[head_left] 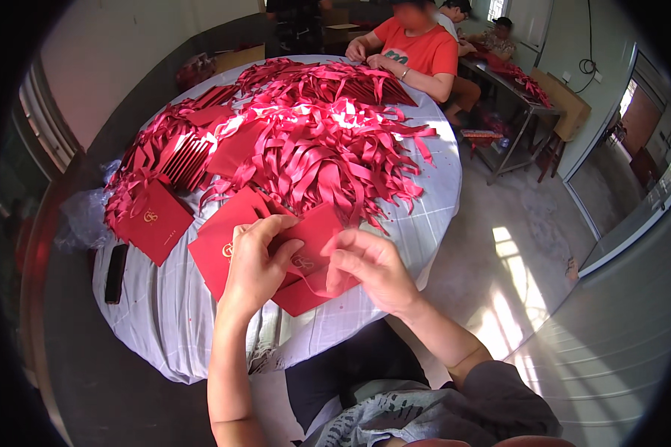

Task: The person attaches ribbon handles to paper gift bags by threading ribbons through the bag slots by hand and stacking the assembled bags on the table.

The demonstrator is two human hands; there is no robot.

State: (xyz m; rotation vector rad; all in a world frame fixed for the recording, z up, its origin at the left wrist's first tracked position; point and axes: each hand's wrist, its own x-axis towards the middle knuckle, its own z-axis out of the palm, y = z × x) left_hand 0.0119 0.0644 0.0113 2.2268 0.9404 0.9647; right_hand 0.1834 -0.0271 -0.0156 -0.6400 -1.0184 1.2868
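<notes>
My left hand (pixel 261 257) grips a flat red card piece (pixel 313 223) with a gold emblem, thumb on its face and fingers over the upper edge. At its right side, my right hand (pixel 369 264) pinches a red ribbon (pixel 314 281), which runs across the lower part of the piece. Other flat red pieces (pixel 212 246) lie on the table under my hands, partly hidden by them. Just beyond is a large heap of red ribbons (pixel 313 167), with stacked red pieces (pixel 185 160) among it at the left.
A round table (pixel 432 201) with a pale checked cloth carries everything. A black phone (pixel 115 273) lies near its left edge, by a clear plastic bag (pixel 86 216). Across the table, a person in a red shirt (pixel 417 48) works. Others sit by a metal table (pixel 525 104) behind.
</notes>
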